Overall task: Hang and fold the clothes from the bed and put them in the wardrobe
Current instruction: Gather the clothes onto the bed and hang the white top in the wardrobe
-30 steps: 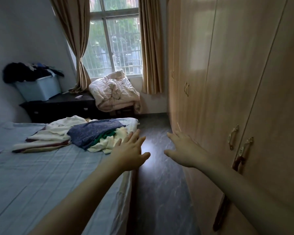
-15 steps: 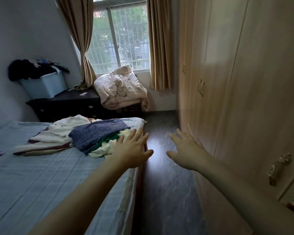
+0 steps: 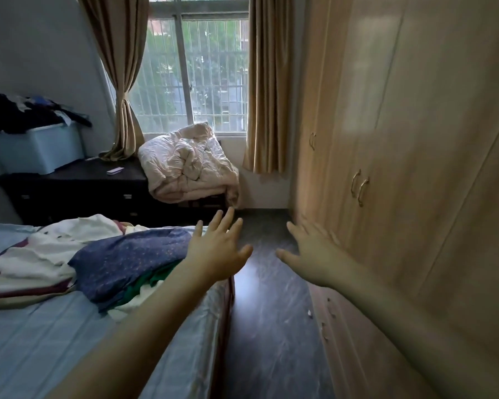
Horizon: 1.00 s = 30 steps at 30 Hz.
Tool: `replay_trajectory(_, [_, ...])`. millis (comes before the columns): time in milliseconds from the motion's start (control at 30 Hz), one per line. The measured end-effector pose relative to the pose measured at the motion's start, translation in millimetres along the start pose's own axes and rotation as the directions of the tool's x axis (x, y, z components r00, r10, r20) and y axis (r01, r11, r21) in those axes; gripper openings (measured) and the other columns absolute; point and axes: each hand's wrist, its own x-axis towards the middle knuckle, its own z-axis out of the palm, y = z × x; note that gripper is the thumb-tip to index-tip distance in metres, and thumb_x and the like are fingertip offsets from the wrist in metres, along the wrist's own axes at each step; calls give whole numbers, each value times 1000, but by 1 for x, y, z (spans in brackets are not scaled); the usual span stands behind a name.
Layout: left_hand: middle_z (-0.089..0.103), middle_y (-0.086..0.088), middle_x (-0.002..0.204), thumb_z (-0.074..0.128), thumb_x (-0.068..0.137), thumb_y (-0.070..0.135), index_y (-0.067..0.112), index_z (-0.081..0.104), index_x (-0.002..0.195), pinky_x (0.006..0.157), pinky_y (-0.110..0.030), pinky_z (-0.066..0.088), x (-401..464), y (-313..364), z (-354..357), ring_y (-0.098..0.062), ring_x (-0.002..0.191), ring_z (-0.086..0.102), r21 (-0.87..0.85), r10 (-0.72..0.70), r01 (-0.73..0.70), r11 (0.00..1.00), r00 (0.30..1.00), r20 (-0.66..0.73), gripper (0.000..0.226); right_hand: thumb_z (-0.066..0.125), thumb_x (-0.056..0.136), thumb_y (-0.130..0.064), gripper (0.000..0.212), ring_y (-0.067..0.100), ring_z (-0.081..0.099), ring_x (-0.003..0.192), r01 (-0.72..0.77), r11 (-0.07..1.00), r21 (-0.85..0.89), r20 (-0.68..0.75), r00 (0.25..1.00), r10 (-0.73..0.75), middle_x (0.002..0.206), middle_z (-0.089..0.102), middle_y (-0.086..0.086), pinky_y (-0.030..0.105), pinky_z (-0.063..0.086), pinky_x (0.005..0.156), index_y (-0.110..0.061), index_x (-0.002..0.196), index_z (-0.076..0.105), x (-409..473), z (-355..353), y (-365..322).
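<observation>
A heap of clothes lies on the blue bed (image 3: pixel 41 341): a dark blue speckled garment (image 3: pixel 127 260) on top of green and cream pieces, with a white and maroon garment (image 3: pixel 35 254) to its left. My left hand (image 3: pixel 219 251) hovers with spread fingers over the bed's right edge, just right of the heap, holding nothing. My right hand (image 3: pixel 314 254) is stretched out flat over the floor, close to the closed wooden wardrobe (image 3: pixel 415 168) on the right, also holding nothing.
A narrow dark floor aisle (image 3: pixel 271 326) runs between bed and wardrobe. A crumpled pale duvet (image 3: pixel 188 165) sits under the window. A dark dresser (image 3: pixel 75 191) carries a light blue storage box (image 3: pixel 35 151) piled with dark clothes. Curtains flank the window.
The view has moved forward along the aisle toward the window and the heap looks closer. Both hands stay outstretched with fingers spread; the nearer wardrobe handles have left the view.
</observation>
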Motion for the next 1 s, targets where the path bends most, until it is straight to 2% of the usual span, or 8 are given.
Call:
replay_trajectory(233, [-15,4,164,27,99,58,27,6,157,122,-50,0,90,-14,12,-15,150,-14,0,34,-34,999,999,26,70,32,87,-73,85,20,1,149,-26,999,-19,-29,999,26,163,-1,-1,47,11,120,-28,154,6,101,9,24])
replay_trajectory(600, [-14,5,164,30,99,59,27,6,157,122,-48,1,259,-15,39,-16,151,-12,14,19,-20,1000,998,65,70,38,94,-62,78,23,0,149,32,999,12,26,999,-32,163,-5,2,47,11,120,-26,155,5,256,8,83])
replay_trajectory(867, [-15,5,164,31,99,59,29,7,157,121,-48,0,405,3,40,-15,150,-14,13,9,-10,1000,998,58,69,44,93,-59,77,25,2,149,62,998,3,0,998,-62,163,-2,4,48,11,120,-28,155,9,401,-7,137])
replay_trajectory(1000, [-14,5,164,30,99,60,29,6,157,121,-48,0,452,-2,54,-15,150,-13,27,-20,17,999,993,115,70,43,92,-59,76,26,5,149,86,996,2,28,996,-86,163,1,3,50,13,119,-29,154,11,457,1,149])
